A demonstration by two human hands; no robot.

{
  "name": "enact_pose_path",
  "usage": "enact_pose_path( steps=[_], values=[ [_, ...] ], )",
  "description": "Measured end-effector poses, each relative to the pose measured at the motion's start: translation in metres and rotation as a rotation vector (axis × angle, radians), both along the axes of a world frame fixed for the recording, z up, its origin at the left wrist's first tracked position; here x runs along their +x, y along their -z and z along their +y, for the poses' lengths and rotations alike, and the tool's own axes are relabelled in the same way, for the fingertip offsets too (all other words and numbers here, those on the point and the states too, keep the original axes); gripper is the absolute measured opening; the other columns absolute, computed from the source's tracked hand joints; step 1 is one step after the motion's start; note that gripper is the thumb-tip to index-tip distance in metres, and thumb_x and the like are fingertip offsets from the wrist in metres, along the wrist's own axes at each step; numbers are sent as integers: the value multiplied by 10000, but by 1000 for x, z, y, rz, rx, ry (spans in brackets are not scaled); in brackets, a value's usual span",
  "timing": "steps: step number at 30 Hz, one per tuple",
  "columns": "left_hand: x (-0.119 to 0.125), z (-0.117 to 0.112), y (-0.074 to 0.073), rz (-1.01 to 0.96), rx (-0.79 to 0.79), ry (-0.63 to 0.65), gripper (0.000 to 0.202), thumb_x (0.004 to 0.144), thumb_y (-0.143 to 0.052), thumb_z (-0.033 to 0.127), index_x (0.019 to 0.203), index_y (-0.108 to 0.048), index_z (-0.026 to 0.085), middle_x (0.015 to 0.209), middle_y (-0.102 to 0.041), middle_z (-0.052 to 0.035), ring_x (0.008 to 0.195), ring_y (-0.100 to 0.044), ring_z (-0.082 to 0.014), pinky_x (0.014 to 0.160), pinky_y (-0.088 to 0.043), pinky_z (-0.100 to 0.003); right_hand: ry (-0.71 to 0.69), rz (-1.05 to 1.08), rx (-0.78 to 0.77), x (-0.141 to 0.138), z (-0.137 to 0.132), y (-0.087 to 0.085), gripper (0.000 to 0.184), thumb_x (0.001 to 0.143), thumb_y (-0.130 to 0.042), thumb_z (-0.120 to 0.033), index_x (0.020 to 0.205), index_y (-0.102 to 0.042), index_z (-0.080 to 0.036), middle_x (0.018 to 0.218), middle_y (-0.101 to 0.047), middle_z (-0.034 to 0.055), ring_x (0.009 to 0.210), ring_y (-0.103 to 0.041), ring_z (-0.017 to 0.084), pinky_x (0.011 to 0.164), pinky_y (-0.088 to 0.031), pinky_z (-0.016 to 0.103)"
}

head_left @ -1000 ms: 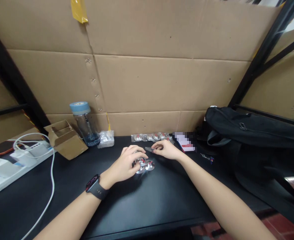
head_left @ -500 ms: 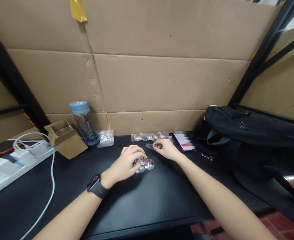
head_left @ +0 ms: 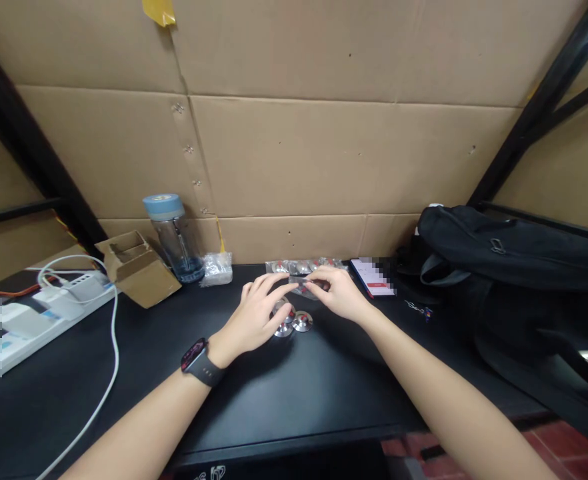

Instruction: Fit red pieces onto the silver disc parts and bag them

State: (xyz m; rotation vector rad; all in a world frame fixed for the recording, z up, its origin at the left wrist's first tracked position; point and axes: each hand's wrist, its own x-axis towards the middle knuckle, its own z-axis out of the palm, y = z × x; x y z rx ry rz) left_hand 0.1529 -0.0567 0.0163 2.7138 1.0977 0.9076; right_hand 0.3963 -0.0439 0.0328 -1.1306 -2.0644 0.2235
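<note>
My right hand (head_left: 338, 291) pinches a small clear plastic bag (head_left: 299, 281) with something red showing in it. Toward the bag's other end reaches my left hand (head_left: 261, 312), its fingers spread; whether a fingertip touches the bag I cannot tell. Under the left fingers, several shiny silver discs with red centres lie on the black table, partly covered by that hand; one silver disc (head_left: 303, 322) shows in full at the right. Behind both hands runs a row of bagged silver discs (head_left: 301, 267).
A water bottle (head_left: 174, 240), an opened cardboard box (head_left: 141, 273) and a bubble-wrap bundle (head_left: 217, 269) stand back left. A white power strip (head_left: 39, 327) trails a cable. A phone (head_left: 374, 277), a keyring (head_left: 421, 309) and a black backpack (head_left: 519, 273) lie at right.
My left hand has lifted off the discs and moved toward the bag, its fingers opening out. The right hand still holds the bag. The view has shifted slightly.
</note>
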Motion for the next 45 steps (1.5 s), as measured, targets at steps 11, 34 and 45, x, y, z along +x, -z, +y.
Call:
enact_pose_path(
  steps=[11, 34, 45],
  values=[
    [-8, 20, 9, -117, -76, -241, 161, 898, -624, 341, 843, -746, 251, 1198, -710, -53, 1205, -556, -316, 1014, -386, -512, -106, 457, -379, -12, 0, 9, 275, 843, -729, -405, 935, -777, -150, 908, -787, 88, 777, -732, 228, 709, -583, 331],
    [-3, 22, 9, -623, -381, -19, 212, 911, -645, 390, 962, -703, 192, 948, -761, -57, 888, -720, -216, 860, -535, -329, -205, 568, -274, -23, -10, 13, 684, 821, -762, -320, 1407, -410, -275, 1182, -675, 87, 898, -726, 184, 851, -600, 361],
    [-5, 27, 15, -730, -460, 2, 305, 889, -684, 425, 793, -510, 194, 823, -701, -21, 828, -681, -174, 762, -508, -267, -255, 551, -277, -23, -5, 19, 153, 889, -700, -338, 994, -704, -226, 1103, -718, 69, 880, -716, 184, 799, -600, 325]
  ],
)
